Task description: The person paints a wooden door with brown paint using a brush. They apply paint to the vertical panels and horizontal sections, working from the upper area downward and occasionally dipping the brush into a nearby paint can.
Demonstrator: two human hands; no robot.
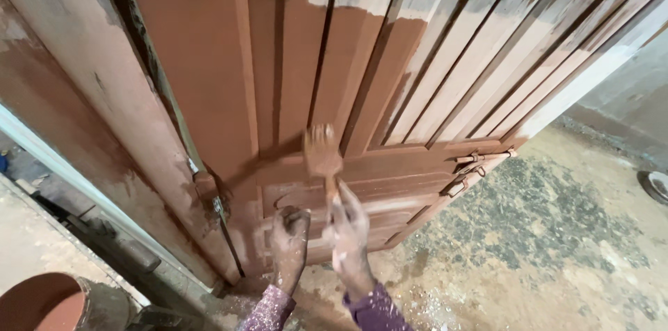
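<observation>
A tall wooden door [362, 73] stands in front of me, its lower part coated in reddish-brown paint and its upper part bare and pale. My right hand [350, 237] grips the handle of a paintbrush [322, 153], whose paint-loaded bristles rest against the door's middle rail. My left hand [290, 237] is clenched into a fist close beside the right one, just in front of the lower panel, with nothing seen in it. Both hands are smeared with paint, and the sleeves are purple and speckled.
A metal latch [473, 167] sticks out of the door's right edge. The painted door frame [83, 108] and a hinge [209, 192] are at the left. A round container of brown paint [42, 303] sits at the lower left. The concrete floor [543, 247] is rough and stained.
</observation>
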